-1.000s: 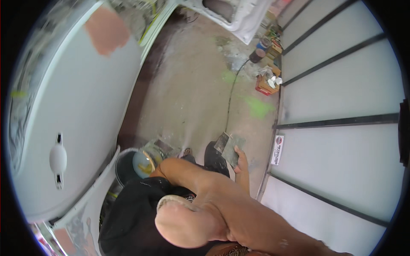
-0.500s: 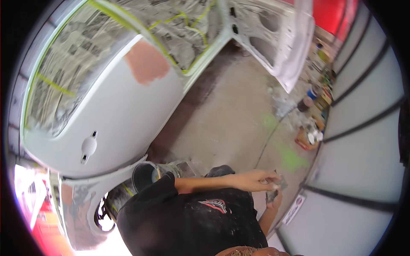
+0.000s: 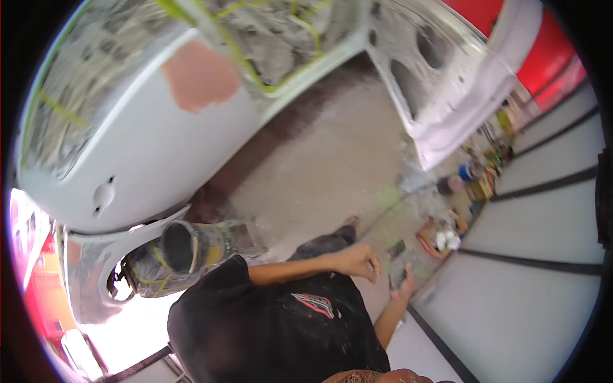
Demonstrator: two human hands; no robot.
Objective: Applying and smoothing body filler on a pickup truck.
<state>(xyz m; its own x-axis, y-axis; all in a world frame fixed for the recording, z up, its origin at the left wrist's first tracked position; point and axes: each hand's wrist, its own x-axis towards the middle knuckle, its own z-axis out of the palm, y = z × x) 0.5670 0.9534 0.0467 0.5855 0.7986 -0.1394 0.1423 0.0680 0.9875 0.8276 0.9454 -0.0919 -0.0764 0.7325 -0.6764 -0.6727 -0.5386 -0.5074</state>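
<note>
We count two bare hands: the right hand (image 3: 402,291) is clamped on one flat plate (image 3: 397,276), over the floor (image 3: 319,159) on the right; the left hand (image 3: 357,260) is just beside it, its grip curled, and we cannot tell whether it holds anything. The plate points away from us, its long axis seemingly near to far; blur hides its exact outline. To our left we see one black bucket (image 3: 196,246) and one white car door (image 3: 153,150) bearing one reddish-brown patch (image 3: 199,76); far right, one open door (image 3: 469,96) and one cardboard box (image 3: 424,237).
</note>
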